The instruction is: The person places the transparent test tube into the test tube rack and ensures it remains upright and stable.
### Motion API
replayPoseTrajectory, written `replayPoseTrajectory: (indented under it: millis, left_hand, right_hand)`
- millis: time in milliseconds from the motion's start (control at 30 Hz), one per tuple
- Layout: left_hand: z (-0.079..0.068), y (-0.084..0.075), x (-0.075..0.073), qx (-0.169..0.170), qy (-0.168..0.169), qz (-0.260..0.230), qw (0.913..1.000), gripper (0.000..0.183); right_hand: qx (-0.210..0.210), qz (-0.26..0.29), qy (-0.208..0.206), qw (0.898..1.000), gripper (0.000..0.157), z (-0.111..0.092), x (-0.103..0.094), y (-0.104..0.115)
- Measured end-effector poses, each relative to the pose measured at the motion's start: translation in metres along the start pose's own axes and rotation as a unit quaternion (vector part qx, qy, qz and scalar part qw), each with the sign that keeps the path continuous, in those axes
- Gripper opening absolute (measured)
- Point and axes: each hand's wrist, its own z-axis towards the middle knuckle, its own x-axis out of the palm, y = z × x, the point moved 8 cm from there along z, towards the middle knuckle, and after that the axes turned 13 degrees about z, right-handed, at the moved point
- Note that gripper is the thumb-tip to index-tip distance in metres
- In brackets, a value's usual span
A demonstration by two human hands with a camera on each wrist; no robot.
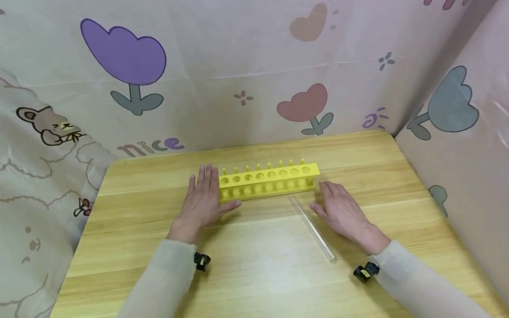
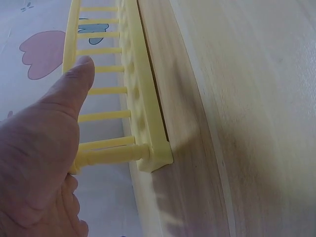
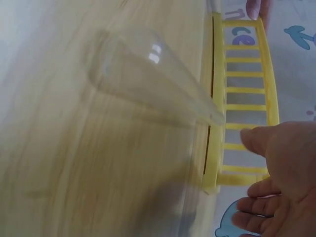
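A yellow test tube rack with a row of round holes and upright pegs stands on the table. At its left end is my left hand, fingers straight and thumb stretched along the front; the left wrist view shows the thumb over the rack's side. My right hand lies by the right end, fingers loosely extended, holding nothing; contact with the rack is unclear. Between the hands, a clear test tube lies slantwise on the table in front of the rack. In the right wrist view the tube looms large and blurred.
The wooden table meets a patterned curtain behind the rack, with more curtain at both sides. Small black devices sit on the left wrist and right wrist.
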Motion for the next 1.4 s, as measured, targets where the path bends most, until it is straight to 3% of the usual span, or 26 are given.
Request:
replayPoseTrajectory:
  millis: [167, 433, 833, 1400]
  left_hand:
    - [0.001, 0.000, -0.003, -0.002, -0.003, -0.001, 1.0000, 0.121]
    - [0.002, 0.001, -0.004, -0.002, -0.003, 0.001, 1.0000, 0.121]
    - [0.001, -0.001, -0.004, -0.005, -0.001, 0.000, 1.0000, 0.121]
    - [0.001, 0.001, 0.000, -0.009, 0.005, -0.002, 0.9999, 0.123]
  right_hand:
    - [0.015, 0.017, -0.004, 1.000, 0.054, 0.002, -0.002, 0.006]
    - [0.024, -0.007, 0.054, 0.998, 0.035, 0.005, 0.008, 0.017]
    - [0.033, -0.057, 0.130, 0.989, 0.030, 0.010, 0.026, 0.029]
    - [0.034, -0.081, 0.184, 0.979, 0.035, 0.015, 0.039, 0.032]
